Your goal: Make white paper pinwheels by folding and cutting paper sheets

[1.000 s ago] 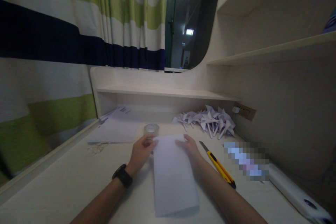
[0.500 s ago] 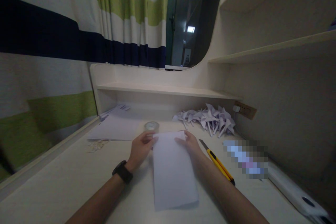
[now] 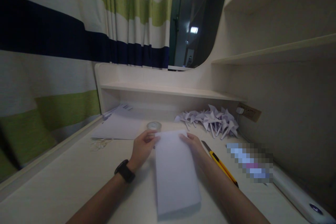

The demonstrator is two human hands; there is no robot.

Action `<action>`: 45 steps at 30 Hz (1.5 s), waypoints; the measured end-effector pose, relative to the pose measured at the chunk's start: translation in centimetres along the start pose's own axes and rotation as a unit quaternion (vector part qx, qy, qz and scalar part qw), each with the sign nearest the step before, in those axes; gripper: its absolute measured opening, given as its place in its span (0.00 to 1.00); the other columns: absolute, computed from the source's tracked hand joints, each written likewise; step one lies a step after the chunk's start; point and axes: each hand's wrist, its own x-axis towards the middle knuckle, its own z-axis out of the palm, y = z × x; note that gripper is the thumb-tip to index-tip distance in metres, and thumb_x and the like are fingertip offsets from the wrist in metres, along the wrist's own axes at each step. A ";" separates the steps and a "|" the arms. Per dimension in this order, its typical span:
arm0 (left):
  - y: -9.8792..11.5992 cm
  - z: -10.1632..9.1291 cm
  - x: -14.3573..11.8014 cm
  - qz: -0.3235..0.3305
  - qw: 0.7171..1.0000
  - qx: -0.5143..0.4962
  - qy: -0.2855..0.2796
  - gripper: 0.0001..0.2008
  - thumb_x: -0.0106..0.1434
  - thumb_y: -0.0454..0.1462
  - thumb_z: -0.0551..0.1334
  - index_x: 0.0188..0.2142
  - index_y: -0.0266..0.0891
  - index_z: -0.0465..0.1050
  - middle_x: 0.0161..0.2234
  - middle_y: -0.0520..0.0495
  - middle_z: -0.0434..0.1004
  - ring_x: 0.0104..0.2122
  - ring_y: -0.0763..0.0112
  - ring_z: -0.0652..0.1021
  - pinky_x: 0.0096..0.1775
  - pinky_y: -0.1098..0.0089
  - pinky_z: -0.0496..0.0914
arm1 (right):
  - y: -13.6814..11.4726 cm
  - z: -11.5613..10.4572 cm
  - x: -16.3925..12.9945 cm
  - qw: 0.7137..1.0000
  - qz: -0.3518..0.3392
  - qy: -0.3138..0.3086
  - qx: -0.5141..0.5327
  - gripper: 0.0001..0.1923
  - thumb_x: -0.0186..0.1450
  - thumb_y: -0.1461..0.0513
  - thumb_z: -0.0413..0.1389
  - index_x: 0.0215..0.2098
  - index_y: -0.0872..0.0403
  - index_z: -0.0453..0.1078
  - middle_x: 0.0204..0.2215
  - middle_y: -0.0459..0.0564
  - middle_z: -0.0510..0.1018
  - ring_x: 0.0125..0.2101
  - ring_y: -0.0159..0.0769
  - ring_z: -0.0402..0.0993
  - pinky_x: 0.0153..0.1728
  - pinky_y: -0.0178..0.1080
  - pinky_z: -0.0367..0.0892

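Head view — one white paper [image 3: 176,171], long and narrow, over the desk [image 3: 78,182], its near edge showing a second layer. One left hand [image 3: 144,147], thumb and fingers pinching the paper's far left corner; black watch [image 3: 125,171] at the wrist. One right hand [image 3: 193,144], thumb on top, pinching the paper's far right corner. Beyond the paper, just past its far left corner: one roll of tape [image 3: 154,126]. Farther left of it: paper stack [image 3: 118,124]. Beyond it, to the right: heap of paper pinwheels [image 3: 211,120]. Right of it: yellow utility knife [image 3: 223,166] — blade end pointing away.
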 end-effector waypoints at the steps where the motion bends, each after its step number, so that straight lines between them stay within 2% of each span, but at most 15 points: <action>1: 0.1 0.0 0.0 0.002 1.000 -0.002 0.000 0.14 0.52 0.42 0.68 0.37 0.39 0.75 0.24 0.50 0.79 0.24 0.68 0.79 0.24 0.72 0.74 | 0.0 -0.1 0.0 1.000 0.006 -0.011 -0.002 0.20 0.50 0.53 0.67 0.35 0.57 0.73 0.28 0.52 0.80 0.22 0.38 0.74 0.26 0.38 0.67; 4: 1.1 0.0 0.5 0.015 1.000 -0.003 -0.002 0.14 0.52 0.41 0.68 0.36 0.38 0.75 0.25 0.49 0.80 0.24 0.67 0.79 0.23 0.73 0.73 | -0.6 -0.5 0.3 0.999 -0.002 -0.040 -0.023 0.19 0.51 0.53 0.67 0.33 0.59 0.75 0.27 0.52 0.80 0.22 0.36 0.73 0.26 0.36 0.65; 6: 2.4 0.0 1.1 0.032 0.999 0.001 -0.007 0.13 0.52 0.41 0.68 0.36 0.38 0.75 0.25 0.49 0.80 0.24 0.67 0.79 0.23 0.73 0.73 | -1.6 -0.7 0.7 0.998 -0.031 -0.048 -0.039 0.18 0.50 0.54 0.68 0.33 0.59 0.75 0.27 0.52 0.80 0.24 0.35 0.73 0.26 0.35 0.65; 12: 7.9 0.1 3.9 0.126 0.992 0.023 -0.023 0.14 0.53 0.41 0.68 0.39 0.39 0.76 0.24 0.51 0.79 0.25 0.68 0.79 0.26 0.74 0.73 | -7.1 -0.6 2.1 0.988 -0.138 -0.032 -0.062 0.18 0.46 0.55 0.70 0.31 0.57 0.77 0.29 0.50 0.81 0.26 0.36 0.74 0.30 0.36 0.66; 16: 9.7 0.6 5.5 0.161 0.985 0.032 -0.049 0.13 0.53 0.41 0.68 0.38 0.38 0.76 0.24 0.50 0.80 0.25 0.68 0.80 0.27 0.73 0.73 | -9.9 -1.4 2.7 0.978 -0.174 -0.051 -0.101 0.18 0.47 0.56 0.70 0.32 0.57 0.78 0.29 0.50 0.81 0.26 0.36 0.74 0.30 0.37 0.66; 18: 9.5 0.9 6.1 0.148 0.987 0.035 -0.051 0.11 0.51 0.40 0.69 0.32 0.37 0.76 0.23 0.50 0.80 0.25 0.67 0.80 0.26 0.73 0.73 | -10.3 -2.1 3.1 0.974 -0.188 -0.054 -0.117 0.16 0.47 0.56 0.70 0.30 0.57 0.78 0.28 0.50 0.81 0.26 0.36 0.74 0.31 0.37 0.66; 21: 8.0 1.2 6.8 0.112 0.990 0.047 -0.070 0.10 0.50 0.41 0.69 0.27 0.36 0.76 0.24 0.47 0.80 0.25 0.66 0.79 0.25 0.73 0.72 | -9.8 -3.1 3.9 0.969 -0.189 -0.066 -0.143 0.15 0.47 0.56 0.70 0.29 0.58 0.77 0.27 0.50 0.80 0.27 0.35 0.73 0.32 0.37 0.66; 24: 6.0 1.2 7.4 0.071 0.992 0.038 -0.099 0.11 0.51 0.42 0.69 0.28 0.35 0.76 0.25 0.46 0.80 0.25 0.66 0.79 0.26 0.72 0.72 | -8.7 -3.5 4.9 0.968 -0.164 -0.083 -0.170 0.16 0.49 0.56 0.69 0.31 0.59 0.77 0.28 0.51 0.80 0.27 0.36 0.73 0.31 0.37 0.66; 28: 4.4 1.1 8.0 0.032 0.994 0.014 -0.102 0.12 0.50 0.42 0.70 0.29 0.34 0.77 0.26 0.45 0.80 0.25 0.67 0.79 0.27 0.72 0.73 | -7.6 -3.5 5.7 0.971 -0.135 -0.070 -0.182 0.18 0.45 0.55 0.70 0.28 0.59 0.76 0.25 0.50 0.79 0.26 0.36 0.72 0.29 0.36 0.65; 32: 4.2 1.0 8.1 0.006 0.992 -0.016 -0.121 0.13 0.49 0.42 0.70 0.27 0.34 0.75 0.25 0.46 0.80 0.24 0.68 0.79 0.27 0.71 0.74 | -7.3 -3.3 5.9 0.972 -0.127 -0.053 -0.189 0.18 0.43 0.55 0.71 0.26 0.58 0.76 0.23 0.49 0.79 0.24 0.36 0.72 0.27 0.36 0.64; 35: 4.4 1.1 8.1 -0.006 0.994 -0.022 -0.104 0.13 0.48 0.41 0.71 0.27 0.34 0.75 0.24 0.47 0.79 0.24 0.68 0.79 0.26 0.71 0.74 | -7.3 -3.2 5.9 0.969 -0.148 -0.049 -0.193 0.18 0.45 0.55 0.70 0.28 0.58 0.76 0.25 0.49 0.79 0.25 0.35 0.72 0.29 0.37 0.64; 40: 4.5 0.8 8.2 0.012 0.995 0.011 -0.097 0.12 0.49 0.41 0.71 0.28 0.34 0.75 0.24 0.46 0.80 0.24 0.68 0.79 0.26 0.72 0.74 | -7.0 -3.2 6.2 0.964 -0.157 -0.067 -0.205 0.17 0.46 0.55 0.70 0.28 0.58 0.76 0.26 0.49 0.80 0.26 0.35 0.72 0.31 0.36 0.65; 45: 5.2 0.5 8.1 0.048 0.993 0.015 -0.106 0.16 0.52 0.41 0.69 0.39 0.35 0.77 0.26 0.47 0.82 0.26 0.66 0.81 0.26 0.71 0.76 | -7.2 -3.1 6.0 0.963 -0.146 -0.051 -0.223 0.19 0.46 0.54 0.70 0.28 0.58 0.74 0.25 0.49 0.78 0.24 0.34 0.70 0.27 0.35 0.63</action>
